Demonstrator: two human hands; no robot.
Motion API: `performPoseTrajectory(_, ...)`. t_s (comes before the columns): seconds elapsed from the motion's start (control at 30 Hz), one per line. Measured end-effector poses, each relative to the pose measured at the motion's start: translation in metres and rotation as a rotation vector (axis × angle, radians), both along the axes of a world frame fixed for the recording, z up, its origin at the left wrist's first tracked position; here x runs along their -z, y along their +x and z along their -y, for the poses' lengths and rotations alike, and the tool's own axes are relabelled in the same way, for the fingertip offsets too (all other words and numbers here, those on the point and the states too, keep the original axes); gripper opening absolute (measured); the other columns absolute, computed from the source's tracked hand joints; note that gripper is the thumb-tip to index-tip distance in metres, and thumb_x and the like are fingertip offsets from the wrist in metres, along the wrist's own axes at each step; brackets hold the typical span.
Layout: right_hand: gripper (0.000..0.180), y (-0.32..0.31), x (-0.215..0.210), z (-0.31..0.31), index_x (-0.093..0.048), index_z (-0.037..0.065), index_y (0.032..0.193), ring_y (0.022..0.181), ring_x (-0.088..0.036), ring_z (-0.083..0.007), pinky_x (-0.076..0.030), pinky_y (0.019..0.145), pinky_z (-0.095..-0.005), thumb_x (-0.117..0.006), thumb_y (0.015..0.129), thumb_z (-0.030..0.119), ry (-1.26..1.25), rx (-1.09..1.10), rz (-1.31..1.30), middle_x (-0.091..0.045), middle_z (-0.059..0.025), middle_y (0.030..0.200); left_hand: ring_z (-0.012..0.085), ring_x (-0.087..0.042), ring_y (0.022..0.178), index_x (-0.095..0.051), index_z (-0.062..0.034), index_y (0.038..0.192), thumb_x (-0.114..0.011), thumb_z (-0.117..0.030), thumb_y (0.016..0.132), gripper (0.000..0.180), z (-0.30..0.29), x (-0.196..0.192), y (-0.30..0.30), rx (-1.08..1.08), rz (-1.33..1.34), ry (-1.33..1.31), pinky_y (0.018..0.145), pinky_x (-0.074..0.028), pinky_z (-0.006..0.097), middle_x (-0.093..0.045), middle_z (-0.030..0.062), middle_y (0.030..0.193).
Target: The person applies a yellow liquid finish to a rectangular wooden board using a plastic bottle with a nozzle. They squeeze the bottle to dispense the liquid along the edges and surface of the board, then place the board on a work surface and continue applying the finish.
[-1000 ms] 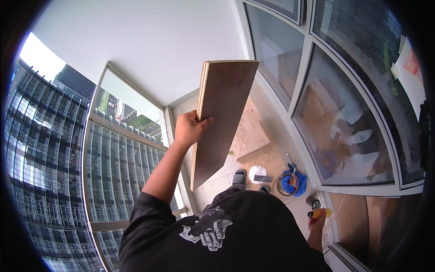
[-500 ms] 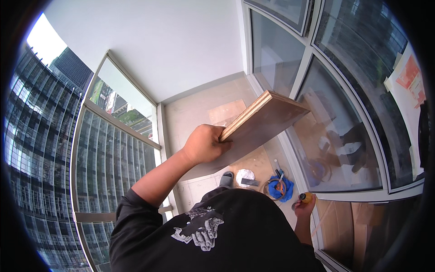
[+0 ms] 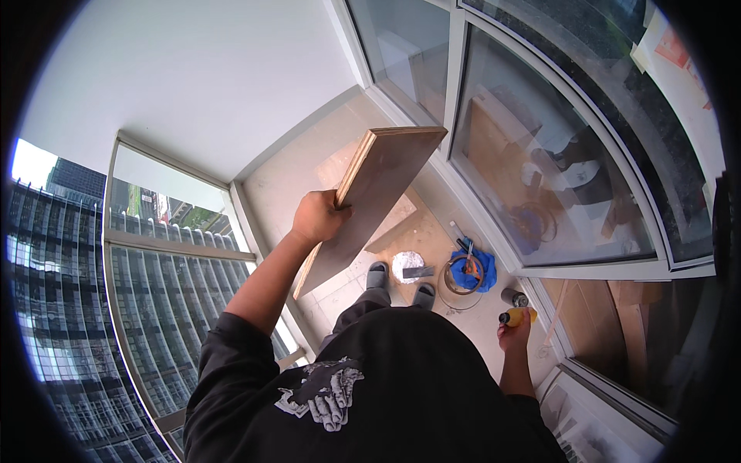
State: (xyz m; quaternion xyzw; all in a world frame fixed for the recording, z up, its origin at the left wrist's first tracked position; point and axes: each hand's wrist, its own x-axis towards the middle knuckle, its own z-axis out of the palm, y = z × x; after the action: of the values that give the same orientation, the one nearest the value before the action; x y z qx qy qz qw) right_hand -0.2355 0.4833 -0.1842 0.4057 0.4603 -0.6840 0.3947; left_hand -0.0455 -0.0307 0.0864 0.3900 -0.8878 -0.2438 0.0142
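Gripping the wooden plank (image 3: 370, 202) by its edge, the left hand (image 3: 318, 217) holds it aloft, not yet laid on the floor (image 3: 432, 231); the right hand (image 3: 515, 333) seemingly clasps a yellow tool (image 3: 515, 315).

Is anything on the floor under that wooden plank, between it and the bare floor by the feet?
Yes. The left hand holds the wooden plank tilted above the floor. Below its lower end lie a white round container, a blue cloth with a coiled ring, and the person's feet.

Narrow balcony, pale tiled floor (image 3: 324, 166), glass railing (image 3: 166, 309) left, reflective framed windows (image 3: 540, 170) right, daylight
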Motion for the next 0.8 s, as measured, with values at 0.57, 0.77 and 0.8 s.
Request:
performPoseTrajectory(0.57,0.064,0.012,-0.056,0.082,-0.057,0.008,0.096,0.065,-0.061,-0.0208,-0.050,0.058,-0.0289,-0.062,0.082,0.071,-0.168,0.161,-0.121,-0.062,-0.0090,0.076,0.0329,-0.063,0.059,-0.068,0.0003,0.076,-0.078,-0.028,0.078,0.030,0.048,-0.005,0.001,0.139,-0.085,0.160,0.059,-0.049,0.040,-0.063,0.0203,0.066)
performPoseTrajectory(0.77,0.059,-0.010,-0.105,0.170,-0.060,0.009,0.096,0.068,-0.064,-0.0222,-0.053,0.062,-0.0316,-0.059,0.087,0.067,-0.303,0.060,-0.264,-0.065,-0.0087,0.079,0.0298,-0.057,0.053,-0.068,0.0001,0.073,-0.080,-0.025,0.076,0.028,0.043,-0.049,-0.011,0.209,-0.213,0.248,0.056,-0.047,0.039,-0.059,0.0191,0.062)
performPoseTrajectory(0.8,0.054,-0.013,-0.101,0.176,-0.060,0.011,0.097,0.068,-0.065,-0.0216,-0.054,0.063,-0.0330,-0.060,0.088,0.064,-0.360,0.069,-0.272,-0.066,-0.0071,0.080,0.0295,-0.058,0.053,-0.068,-0.0003,0.073,-0.080,-0.023,0.076,0.026,0.040,-0.057,-0.013,0.211,-0.231,0.257,0.056,-0.047,0.038,-0.059,0.0186,0.061)
